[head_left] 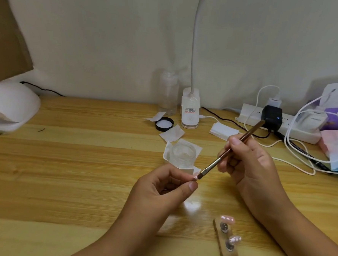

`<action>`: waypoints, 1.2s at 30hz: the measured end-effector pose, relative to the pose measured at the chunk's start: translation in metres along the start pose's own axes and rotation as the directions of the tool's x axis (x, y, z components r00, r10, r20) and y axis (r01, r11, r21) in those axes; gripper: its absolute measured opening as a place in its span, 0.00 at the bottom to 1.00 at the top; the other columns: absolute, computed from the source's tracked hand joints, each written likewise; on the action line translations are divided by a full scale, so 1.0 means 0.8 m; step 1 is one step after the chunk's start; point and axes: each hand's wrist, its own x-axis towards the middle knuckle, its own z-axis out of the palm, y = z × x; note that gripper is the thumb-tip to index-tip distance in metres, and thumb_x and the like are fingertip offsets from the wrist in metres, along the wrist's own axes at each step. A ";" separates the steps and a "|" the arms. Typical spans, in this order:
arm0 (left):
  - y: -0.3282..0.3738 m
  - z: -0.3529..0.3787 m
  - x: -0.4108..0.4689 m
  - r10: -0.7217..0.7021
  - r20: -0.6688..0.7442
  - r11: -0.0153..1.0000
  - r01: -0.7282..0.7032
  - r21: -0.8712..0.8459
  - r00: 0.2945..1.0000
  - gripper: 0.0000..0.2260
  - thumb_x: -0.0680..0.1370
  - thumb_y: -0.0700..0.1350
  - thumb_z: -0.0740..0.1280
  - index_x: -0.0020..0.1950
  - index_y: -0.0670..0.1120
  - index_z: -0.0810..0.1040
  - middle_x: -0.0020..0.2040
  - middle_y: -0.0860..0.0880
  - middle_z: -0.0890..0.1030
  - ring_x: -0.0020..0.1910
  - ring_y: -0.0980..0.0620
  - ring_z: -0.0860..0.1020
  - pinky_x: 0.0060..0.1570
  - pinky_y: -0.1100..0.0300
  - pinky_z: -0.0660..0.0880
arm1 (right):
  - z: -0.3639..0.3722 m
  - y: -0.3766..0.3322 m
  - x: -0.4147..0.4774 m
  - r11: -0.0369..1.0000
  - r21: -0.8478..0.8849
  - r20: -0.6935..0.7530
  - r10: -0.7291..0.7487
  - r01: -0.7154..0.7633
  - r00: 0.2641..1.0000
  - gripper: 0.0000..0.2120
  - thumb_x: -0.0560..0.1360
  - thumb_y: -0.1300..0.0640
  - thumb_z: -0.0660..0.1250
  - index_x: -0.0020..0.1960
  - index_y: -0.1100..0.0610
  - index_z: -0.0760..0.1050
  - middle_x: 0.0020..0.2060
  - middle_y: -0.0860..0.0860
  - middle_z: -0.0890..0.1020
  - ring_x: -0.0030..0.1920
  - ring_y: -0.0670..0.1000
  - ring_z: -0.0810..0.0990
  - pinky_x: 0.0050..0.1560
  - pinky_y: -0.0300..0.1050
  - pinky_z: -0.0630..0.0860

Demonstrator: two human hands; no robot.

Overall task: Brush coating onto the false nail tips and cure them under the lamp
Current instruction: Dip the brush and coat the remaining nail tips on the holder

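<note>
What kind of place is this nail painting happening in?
Likely a home desk set up for nail work, not a salon: a wooden table against a plain wall, a white curing lamp at left, a desk lamp, and a power strip crowded with chargers.

This looks like a home desk turned nail corner: a wood-grain tabletop (72, 181) against a plain pale wall (110, 35), a crowded power strip (302, 136) with tangled white cables (290, 143) far right, and a white curing lamp (11, 102) far left.

No text legible. Label (190, 110) on desk lamp (190, 117), beyond the right fingers (235, 141): red and dark print, unreadable.
</note>
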 end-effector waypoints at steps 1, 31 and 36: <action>0.000 0.000 0.000 0.001 0.001 1.000 -0.001 0.000 1.000 0.06 0.64 0.51 0.74 0.38 0.53 0.84 0.36 0.54 0.83 0.36 0.62 0.78 0.37 0.71 0.72 | 0.002 0.001 -0.001 1.000 -0.025 0.008 -0.002 0.002 1.000 0.09 0.72 0.52 0.66 0.45 0.58 0.75 0.32 0.50 0.80 0.31 0.46 0.79 0.34 0.37 0.77; 0.002 0.018 -0.043 0.290 0.422 0.712 -0.488 0.504 0.859 0.06 0.72 0.55 0.72 0.40 0.54 0.81 0.35 0.54 0.71 0.39 0.63 0.73 0.38 0.71 0.64 | -0.016 0.009 0.013 0.998 -0.009 -0.216 -0.059 0.058 0.975 0.08 0.81 0.56 0.64 0.42 0.53 0.76 0.30 0.46 0.80 0.32 0.44 0.79 0.37 0.36 0.77; -0.008 0.022 -0.042 0.295 0.491 0.547 -0.566 0.616 0.819 0.08 0.73 0.60 0.68 0.42 0.57 0.82 0.34 0.60 0.67 0.37 0.66 0.67 0.33 0.67 0.66 | -0.018 0.010 0.014 0.999 -0.030 -0.218 -0.046 0.040 0.975 0.08 0.80 0.55 0.64 0.43 0.54 0.76 0.30 0.47 0.80 0.33 0.44 0.80 0.37 0.37 0.77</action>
